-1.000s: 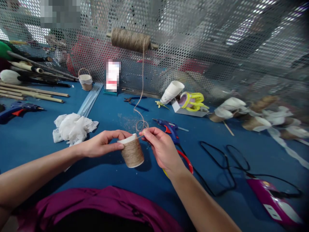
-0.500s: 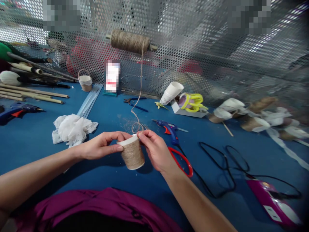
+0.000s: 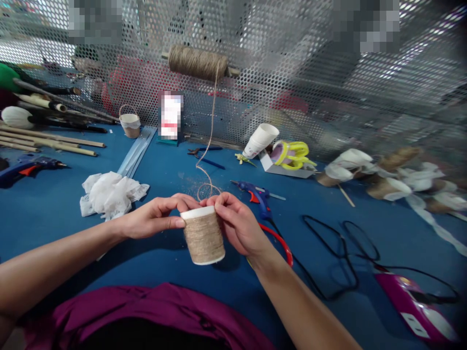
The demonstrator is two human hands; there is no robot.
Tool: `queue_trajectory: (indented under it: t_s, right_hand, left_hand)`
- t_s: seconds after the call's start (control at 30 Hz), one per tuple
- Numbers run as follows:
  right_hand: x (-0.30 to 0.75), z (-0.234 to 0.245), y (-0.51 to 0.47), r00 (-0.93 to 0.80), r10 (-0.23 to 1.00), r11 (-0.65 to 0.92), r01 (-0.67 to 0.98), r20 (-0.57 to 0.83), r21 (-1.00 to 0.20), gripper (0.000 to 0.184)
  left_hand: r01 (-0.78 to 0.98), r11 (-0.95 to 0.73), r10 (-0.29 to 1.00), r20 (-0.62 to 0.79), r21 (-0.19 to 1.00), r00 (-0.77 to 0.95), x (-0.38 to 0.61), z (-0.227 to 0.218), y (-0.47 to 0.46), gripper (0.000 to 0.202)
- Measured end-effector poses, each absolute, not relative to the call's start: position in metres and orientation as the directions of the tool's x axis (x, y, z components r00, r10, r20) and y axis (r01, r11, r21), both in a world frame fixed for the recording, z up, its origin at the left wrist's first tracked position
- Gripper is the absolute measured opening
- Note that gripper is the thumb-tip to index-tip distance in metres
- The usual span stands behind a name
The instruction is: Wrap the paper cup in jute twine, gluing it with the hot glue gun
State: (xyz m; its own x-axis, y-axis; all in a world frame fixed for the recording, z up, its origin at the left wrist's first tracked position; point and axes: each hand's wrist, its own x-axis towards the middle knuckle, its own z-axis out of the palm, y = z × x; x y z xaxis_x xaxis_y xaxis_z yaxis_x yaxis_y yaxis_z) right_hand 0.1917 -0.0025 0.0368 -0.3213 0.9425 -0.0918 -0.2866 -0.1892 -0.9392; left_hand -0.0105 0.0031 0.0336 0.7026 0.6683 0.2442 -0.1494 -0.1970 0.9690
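Observation:
Between my hands, above the blue table, is a paper cup (image 3: 204,238) wound with brown twine, its white rim and base showing. My left hand (image 3: 160,216) is closed on the cup's left side at the rim, thumb in front. My right hand (image 3: 237,221) grips the rim's right side between thumb and fingers; some of its fingers are hidden behind the cup. A strand of twine (image 3: 213,121) hangs from a large twine spool (image 3: 197,62) on the mesh and loops down behind my hands; where it ends is hidden.
A blue glue gun (image 3: 257,194) and a red-handled tool (image 3: 280,243) lie to the right, with a black cord and a purple power strip (image 3: 412,306). White lace (image 3: 111,194) is bunched at left. Stacked paper cups (image 3: 260,141) and pliers (image 3: 206,155) lie behind.
The cup has turned and moved slightly right and toward me, so more of its wound side faces me. Both hands keep their hold; my right hand covers more of the red-handled tool.

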Motion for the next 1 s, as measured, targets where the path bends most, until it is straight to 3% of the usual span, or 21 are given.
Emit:
queue_trajectory:
  t_s: [0.33, 0.57, 0.73, 0.87, 1.0]
  right_hand:
    - [0.198, 0.039, 0.001, -0.357, 0.93, -0.197, -0.294, -0.084, -0.935, 0.018]
    - [0.203, 0.045, 0.0, -0.317, 0.948, 0.029, 0.045, 0.013, -0.999, 0.017]
    - [0.197, 0.042, -0.007, -0.371, 0.922, 0.237, 0.323, 0.107, -0.916, 0.011]
    - [0.192, 0.04, -0.01, -0.409, 0.896, 0.346, 0.396, 0.174, -0.851, 0.011]
    - [0.188, 0.04, -0.011, -0.417, 0.893, 0.351, 0.415, 0.168, -0.839, 0.011]
  left_hand:
    - [-0.116, -0.195, 0.668, 0.218, 0.974, 0.712, -0.012, 0.032, 0.007, 0.019]
    - [0.061, -0.266, 0.681, 0.143, 0.962, 0.718, -0.009, 0.031, 0.008, 0.023]
    - [0.247, -0.252, 0.767, 0.038, 0.936, 0.641, 0.001, 0.036, 0.002, 0.021]
    - [0.331, -0.215, 0.809, -0.023, 0.919, 0.588, 0.009, 0.039, 0.0, 0.019]
    - [0.345, -0.187, 0.816, -0.05, 0.92, 0.576, 0.011, 0.037, -0.001, 0.014]
